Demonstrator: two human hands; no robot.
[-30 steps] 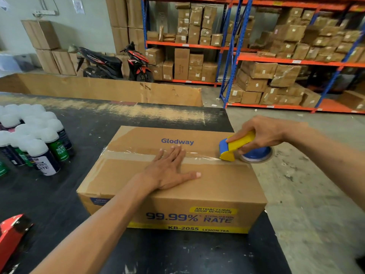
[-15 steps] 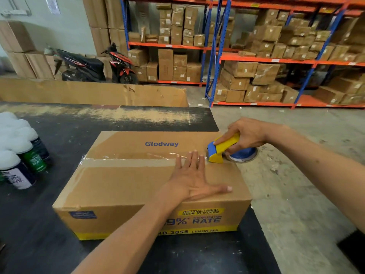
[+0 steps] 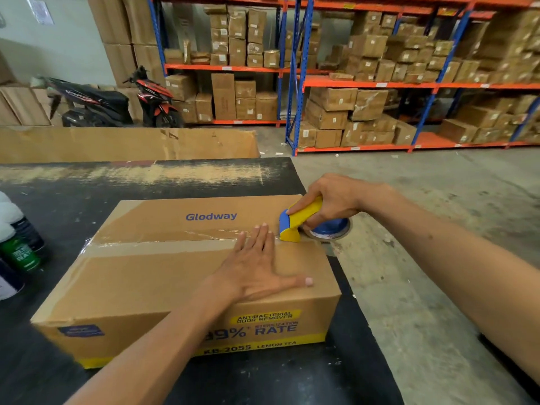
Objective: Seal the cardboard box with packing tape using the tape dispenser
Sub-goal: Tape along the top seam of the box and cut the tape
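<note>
A brown cardboard box (image 3: pixel 152 276) printed "Glodway" lies on the black table (image 3: pixel 58 182), flaps closed. Clear packing tape (image 3: pixel 163 236) runs along its top seam from the left edge to the right. My left hand (image 3: pixel 260 270) rests flat on the box top near the right end, fingers spread over the tape. My right hand (image 3: pixel 333 200) grips the yellow and blue tape dispenser (image 3: pixel 298 222) at the box's right top edge. The dispenser's blue roll (image 3: pixel 330 229) hangs just past that edge.
Several white-capped spray bottles (image 3: pixel 20 241) stand at the table's left edge. A long flat cardboard sheet (image 3: pixel 125 144) leans behind the table. Beyond are a parked scooter (image 3: pixel 117 103) and blue-orange racks (image 3: pixel 295 74) full of cartons. Concrete floor lies to the right.
My left hand slid right along the taped seam towards the dispenser. The dispenser stays at the box's right edge. The view shifted right, so the bottles moved towards the left border.
</note>
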